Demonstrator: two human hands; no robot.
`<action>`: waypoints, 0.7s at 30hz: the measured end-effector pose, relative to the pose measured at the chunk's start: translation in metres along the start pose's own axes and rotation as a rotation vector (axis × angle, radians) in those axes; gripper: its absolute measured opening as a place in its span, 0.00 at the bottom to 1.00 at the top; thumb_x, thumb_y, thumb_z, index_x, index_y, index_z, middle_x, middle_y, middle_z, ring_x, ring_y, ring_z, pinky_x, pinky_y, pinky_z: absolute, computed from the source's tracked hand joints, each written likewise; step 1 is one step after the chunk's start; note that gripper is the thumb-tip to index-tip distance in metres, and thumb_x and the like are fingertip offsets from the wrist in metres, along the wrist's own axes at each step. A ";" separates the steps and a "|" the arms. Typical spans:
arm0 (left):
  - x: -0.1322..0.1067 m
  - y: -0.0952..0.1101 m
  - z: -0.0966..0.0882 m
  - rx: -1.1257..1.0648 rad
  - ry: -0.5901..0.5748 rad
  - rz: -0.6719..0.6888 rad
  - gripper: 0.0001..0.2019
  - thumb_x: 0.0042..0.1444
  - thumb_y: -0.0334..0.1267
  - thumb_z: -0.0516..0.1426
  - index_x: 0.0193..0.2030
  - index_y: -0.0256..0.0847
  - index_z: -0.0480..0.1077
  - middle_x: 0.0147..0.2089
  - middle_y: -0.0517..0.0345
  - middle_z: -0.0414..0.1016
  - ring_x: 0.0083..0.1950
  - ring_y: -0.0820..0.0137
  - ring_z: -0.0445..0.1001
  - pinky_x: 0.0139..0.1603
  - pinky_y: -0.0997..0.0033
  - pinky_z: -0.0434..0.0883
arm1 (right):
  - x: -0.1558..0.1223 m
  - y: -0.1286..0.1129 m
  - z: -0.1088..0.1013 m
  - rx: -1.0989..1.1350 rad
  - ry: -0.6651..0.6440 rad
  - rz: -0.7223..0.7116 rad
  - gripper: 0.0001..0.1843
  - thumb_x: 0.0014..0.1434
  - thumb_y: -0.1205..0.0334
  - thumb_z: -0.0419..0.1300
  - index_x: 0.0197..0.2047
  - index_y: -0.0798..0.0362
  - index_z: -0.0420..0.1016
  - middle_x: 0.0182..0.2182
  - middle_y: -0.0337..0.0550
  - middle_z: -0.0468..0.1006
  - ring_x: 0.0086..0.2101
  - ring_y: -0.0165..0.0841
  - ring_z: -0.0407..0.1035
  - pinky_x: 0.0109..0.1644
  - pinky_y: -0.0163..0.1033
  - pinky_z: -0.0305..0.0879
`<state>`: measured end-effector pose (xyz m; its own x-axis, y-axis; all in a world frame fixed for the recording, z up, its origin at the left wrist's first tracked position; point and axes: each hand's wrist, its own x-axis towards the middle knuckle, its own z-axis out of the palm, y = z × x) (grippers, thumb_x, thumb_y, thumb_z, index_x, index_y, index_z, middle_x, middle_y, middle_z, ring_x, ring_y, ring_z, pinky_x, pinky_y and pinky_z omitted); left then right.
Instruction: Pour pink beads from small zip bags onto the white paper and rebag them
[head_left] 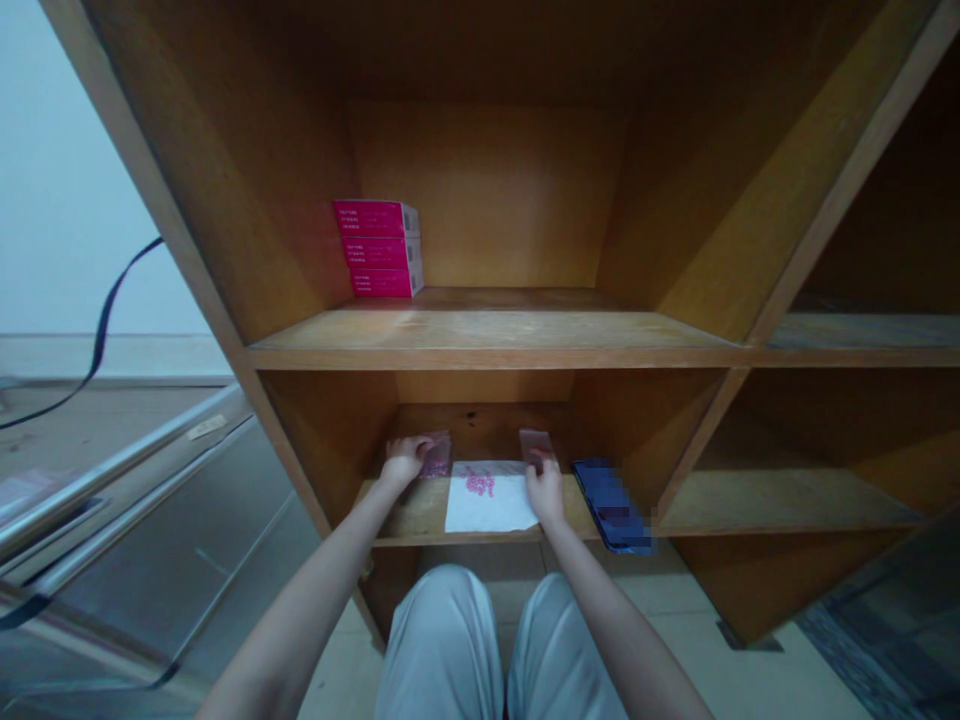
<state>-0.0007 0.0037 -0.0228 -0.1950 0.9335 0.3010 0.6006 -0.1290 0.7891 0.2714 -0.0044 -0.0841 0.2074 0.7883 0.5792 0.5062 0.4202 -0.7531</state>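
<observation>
Right, I've got both hands at the lower shelf (420, 517), lower centre of the frame: the left hand (405, 460) touches the left bag (436, 456), just to its right, while the right hand (545, 488) has fingers over the right bag (535, 441), which points up-frame; whether either is pinched, I can't tell. Between them lies the white sheet (491, 512), long side running left to right, pink pieces (480, 482) near its top edge.

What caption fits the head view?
Left hand at one small bag, right hand at another bag, pink pieces on white paper between, on a wooden shelf.
</observation>
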 end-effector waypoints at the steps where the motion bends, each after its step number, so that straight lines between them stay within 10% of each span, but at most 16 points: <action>1: 0.002 -0.001 0.000 -0.061 0.042 -0.018 0.03 0.41 0.34 0.58 0.23 0.44 0.73 0.30 0.52 0.77 0.35 0.61 0.72 0.44 0.64 0.61 | 0.000 0.000 0.000 0.004 0.005 -0.003 0.17 0.49 0.69 0.47 0.42 0.57 0.67 0.40 0.52 0.70 0.43 0.38 0.63 0.50 0.45 0.57; 10: 0.019 -0.007 -0.003 -0.496 0.376 -0.105 0.05 0.41 0.36 0.57 0.27 0.38 0.70 0.29 0.56 0.74 0.32 0.69 0.71 0.38 0.69 0.66 | 0.000 0.001 0.000 0.011 0.013 0.004 0.17 0.49 0.69 0.46 0.42 0.57 0.67 0.40 0.52 0.70 0.43 0.38 0.63 0.50 0.44 0.57; 21: -0.041 0.011 0.020 -1.143 0.182 -0.312 0.08 0.41 0.31 0.57 0.31 0.37 0.65 0.29 0.57 0.72 0.32 0.70 0.74 0.36 0.68 0.70 | -0.001 -0.002 -0.001 -0.025 -0.004 -0.024 0.16 0.50 0.69 0.46 0.42 0.57 0.67 0.40 0.52 0.70 0.43 0.37 0.62 0.49 0.44 0.57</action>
<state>0.0297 -0.0293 -0.0376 -0.3721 0.9281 0.0106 -0.5101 -0.2140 0.8331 0.2712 -0.0062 -0.0826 0.1914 0.7801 0.5956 0.5321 0.4274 -0.7308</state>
